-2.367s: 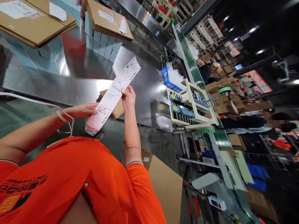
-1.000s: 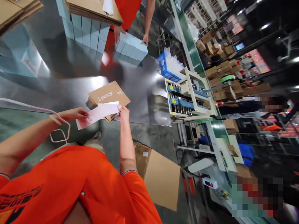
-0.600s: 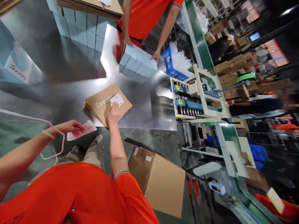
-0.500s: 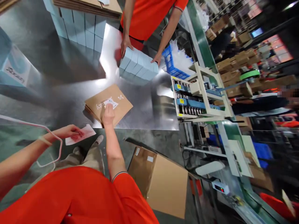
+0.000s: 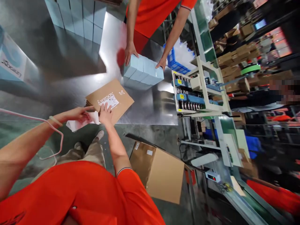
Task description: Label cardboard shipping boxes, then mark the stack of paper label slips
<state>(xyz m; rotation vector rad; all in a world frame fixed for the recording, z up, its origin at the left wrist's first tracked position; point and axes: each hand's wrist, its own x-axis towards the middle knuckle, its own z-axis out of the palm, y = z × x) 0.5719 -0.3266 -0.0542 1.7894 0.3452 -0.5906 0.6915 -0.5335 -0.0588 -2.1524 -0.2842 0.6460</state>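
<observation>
Paper strip [image 5: 76,125] hangs from a person's left hand [image 5: 80,115], thumb and fingers closed on it, at 8 o'clock from the middle of a flat piece of brown cardboard [image 5: 124,100]. The right hand [image 5: 106,116], fingers slightly spread and gripping nothing, rests its fingertips on a white printed label [image 5: 113,102] lying across the cardboard's lettering. The cardboard lies at the near edge of a shiny metal worktop [image 5: 152,112]; a large brown carton [image 5: 166,178] sits past that edge at 5 o'clock. Across the worktop, a printed light-blue box [image 5: 11,59] stands at 10 o'clock, and at 2 o'clock a co-worker [image 5: 152,15] in orange holds a row of light-blue boxes [image 5: 144,72] by both ends. Farther off, a roller rack [image 5: 192,99] shows at 3 o'clock, with a green conveyor belt [image 5: 207,39] running behind it.
</observation>
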